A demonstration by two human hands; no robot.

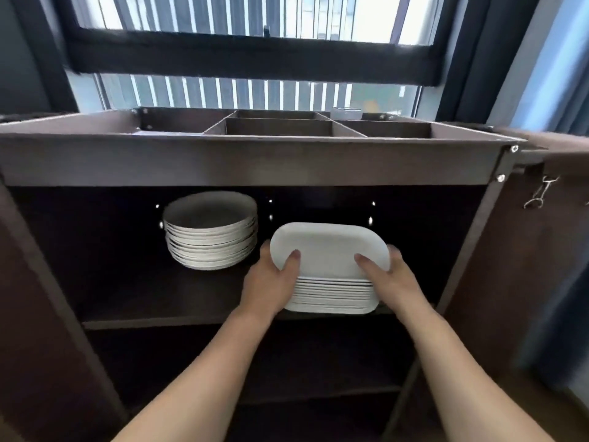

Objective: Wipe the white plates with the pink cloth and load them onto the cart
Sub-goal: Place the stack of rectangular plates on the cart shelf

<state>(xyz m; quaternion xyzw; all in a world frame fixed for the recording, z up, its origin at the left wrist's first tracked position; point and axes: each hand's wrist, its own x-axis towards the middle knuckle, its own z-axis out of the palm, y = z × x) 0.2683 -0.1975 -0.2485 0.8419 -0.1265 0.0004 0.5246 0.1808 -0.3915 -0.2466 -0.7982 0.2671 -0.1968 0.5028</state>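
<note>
— Both hands were clamped on one pile. The left hand (271,282) was curled round the left end of the oblong plates (331,250) and the right hand (389,279) round the right end. Each thumb was laid flat on the top plate and the fingers were wrapped toward the far side.

— Why was a hold at both ends used?

— A tall pile of smooth glazed ware was judged heavy and apt to slide. Opposed grips, with thumbs pressed on top, were probably meant to hold the plates square.

— Where was the pile found?

— It was at the front edge of the shelf (153,295) inside the cart (248,167), on the right part. Whether it was fully set down or lifted slightly could not be told.

— Was other ware loaded?

— Round plates (210,231) were stacked on the same shelf, further back and to the left. They were near the left hand but not touched by it.

— How were the surfaces described?

— All plates were white and glossy, with thin rims closely nested. The oblong ones had rounded corners. The cart was built of dark brown, matte, wood-grained board, fastened by screws at the corner. Its top tray (277,127) was split by partitions into open compartments. It was parked below a window (255,90).

— And the pink cloth?

— It was not seen in view, so whether these plates were wiped could not be judged.
</note>
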